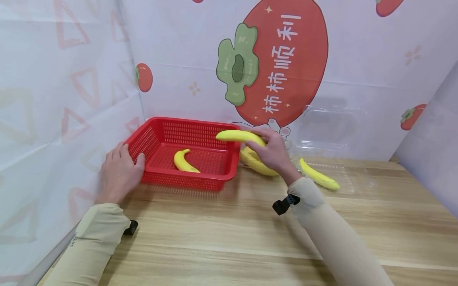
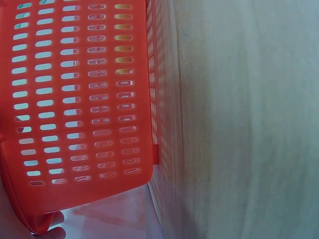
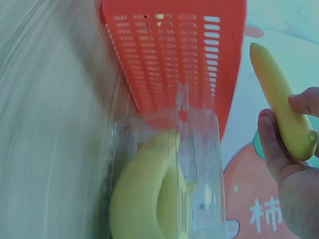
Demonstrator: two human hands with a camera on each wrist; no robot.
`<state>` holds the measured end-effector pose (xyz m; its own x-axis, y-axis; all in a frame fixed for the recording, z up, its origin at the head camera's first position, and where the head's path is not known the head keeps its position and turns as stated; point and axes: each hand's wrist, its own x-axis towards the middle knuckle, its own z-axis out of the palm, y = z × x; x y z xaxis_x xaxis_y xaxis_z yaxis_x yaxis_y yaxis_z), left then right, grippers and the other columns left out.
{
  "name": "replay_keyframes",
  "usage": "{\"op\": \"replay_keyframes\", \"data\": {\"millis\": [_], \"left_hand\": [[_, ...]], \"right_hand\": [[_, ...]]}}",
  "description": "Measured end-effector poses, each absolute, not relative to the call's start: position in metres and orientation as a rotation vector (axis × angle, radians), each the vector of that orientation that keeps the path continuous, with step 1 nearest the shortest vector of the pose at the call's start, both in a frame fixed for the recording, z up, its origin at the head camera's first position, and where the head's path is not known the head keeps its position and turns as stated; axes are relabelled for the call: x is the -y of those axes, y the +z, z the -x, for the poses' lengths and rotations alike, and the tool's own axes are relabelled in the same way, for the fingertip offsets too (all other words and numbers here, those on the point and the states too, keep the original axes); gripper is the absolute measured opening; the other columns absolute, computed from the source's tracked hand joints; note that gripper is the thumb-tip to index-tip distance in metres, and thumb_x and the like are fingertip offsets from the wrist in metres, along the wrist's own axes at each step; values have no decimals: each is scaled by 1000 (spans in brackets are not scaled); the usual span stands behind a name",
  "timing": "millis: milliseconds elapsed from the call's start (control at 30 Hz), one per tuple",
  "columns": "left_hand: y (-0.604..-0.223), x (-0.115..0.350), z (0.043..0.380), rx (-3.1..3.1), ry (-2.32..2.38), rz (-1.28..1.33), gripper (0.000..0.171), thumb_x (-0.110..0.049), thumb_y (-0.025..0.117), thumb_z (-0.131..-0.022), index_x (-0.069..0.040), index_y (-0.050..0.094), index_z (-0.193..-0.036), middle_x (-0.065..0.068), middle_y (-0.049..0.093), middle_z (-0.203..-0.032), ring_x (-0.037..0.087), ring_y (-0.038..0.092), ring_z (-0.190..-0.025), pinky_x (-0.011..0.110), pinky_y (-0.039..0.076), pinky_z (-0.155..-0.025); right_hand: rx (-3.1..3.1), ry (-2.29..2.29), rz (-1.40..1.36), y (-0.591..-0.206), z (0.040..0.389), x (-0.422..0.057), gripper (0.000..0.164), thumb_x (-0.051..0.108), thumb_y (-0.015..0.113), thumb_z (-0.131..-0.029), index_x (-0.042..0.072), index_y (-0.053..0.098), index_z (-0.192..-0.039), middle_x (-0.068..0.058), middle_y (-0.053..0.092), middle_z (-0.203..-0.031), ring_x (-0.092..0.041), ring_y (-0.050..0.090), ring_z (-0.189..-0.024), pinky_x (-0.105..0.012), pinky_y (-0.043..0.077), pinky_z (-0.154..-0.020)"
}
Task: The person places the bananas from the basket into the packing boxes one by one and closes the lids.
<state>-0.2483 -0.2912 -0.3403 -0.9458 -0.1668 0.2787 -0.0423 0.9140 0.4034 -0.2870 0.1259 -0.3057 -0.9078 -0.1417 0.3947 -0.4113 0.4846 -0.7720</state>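
Observation:
A red perforated plastic basket stands on the table at the left, one yellow banana lying inside it. At its left rim, my left hand grips the edge; fingertips curl round the rim in the left wrist view. My right hand holds another banana between thumb and fingers, raised beside the basket's right rim with one end reaching over it. Under that hand, more bananas sit in a clear plastic box, partly hidden by the hand in the head view.
Right of the hand, another banana lies in or on clear plastic packaging. A transparent lid stands up against the printed back cloth. A cloth wall closes off the left, and the wooden table stretches toward me.

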Motion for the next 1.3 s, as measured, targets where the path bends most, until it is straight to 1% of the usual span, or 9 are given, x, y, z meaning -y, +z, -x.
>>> {"op": "replay_keyframes", "data": {"millis": [167,333,533,733,800,1033,1167,1233,1300], "left_hand": [[-340,291,247,2772,-577,-159,82,-47,30,-109,15,18,-161,39,18,-169,61,24,-150,76,24,-121],[-339,289,246,2767,-585,-162,81,-46,31,-108,15,19,-161,38,19,-169,61,24,-150,75,24,-121],[-338,287,245,2767,-574,-174,81,-46,31,-108,15,19,-161,38,19,-169,61,25,-150,75,24,-121],[-337,279,242,2763,-563,-204,81,-46,31,-108,15,19,-161,38,20,-169,60,25,-150,75,24,-121],[-336,276,241,2762,-554,-218,81,-46,31,-108,15,19,-161,38,20,-169,60,25,-149,75,24,-121],[-335,274,240,2768,-551,-222,81,-45,31,-108,16,19,-161,38,21,-168,60,25,-149,75,25,-121],[-335,274,240,2765,-551,-220,81,-45,31,-108,16,20,-161,38,21,-168,60,25,-149,75,25,-121],[-336,275,240,2764,-552,-221,81,-45,31,-108,15,20,-161,38,21,-168,60,26,-149,75,25,-120],[-336,275,240,2764,-551,-225,81,-45,31,-108,15,20,-161,38,21,-168,60,26,-149,76,25,-120]], "right_hand": [[2452,1307,-433,-308,280,-146,41,25,75,-99,15,71,-139,-10,68,-132,-25,59,-112,-25,57,-83],[2437,1267,-408,-311,275,-166,42,24,76,-98,12,72,-138,-13,66,-121,-23,55,-106,-17,52,-74],[2397,1283,-374,-315,272,-192,42,23,77,-98,10,72,-138,-16,67,-127,-21,58,-104,-9,50,-73],[2361,1290,-352,-316,273,-218,41,23,77,-98,14,73,-138,-13,67,-121,-11,59,-92,-10,50,-68],[2354,1292,-346,-316,274,-227,41,23,77,-98,15,73,-137,-11,67,-119,-10,57,-92,-10,49,-67],[2344,1277,-275,-319,268,-248,42,22,75,-99,9,71,-138,-6,63,-118,-4,55,-93,-10,48,-65],[2348,1263,-247,-321,266,-260,43,23,75,-99,8,71,-139,-4,62,-119,-7,53,-94,-12,47,-63],[2352,1248,-230,-322,265,-265,44,25,75,-99,8,70,-140,-1,62,-119,-8,52,-94,-13,46,-62],[2349,1245,-213,-322,264,-270,44,25,75,-99,7,70,-139,4,60,-117,-6,54,-93,-13,45,-62]]}}
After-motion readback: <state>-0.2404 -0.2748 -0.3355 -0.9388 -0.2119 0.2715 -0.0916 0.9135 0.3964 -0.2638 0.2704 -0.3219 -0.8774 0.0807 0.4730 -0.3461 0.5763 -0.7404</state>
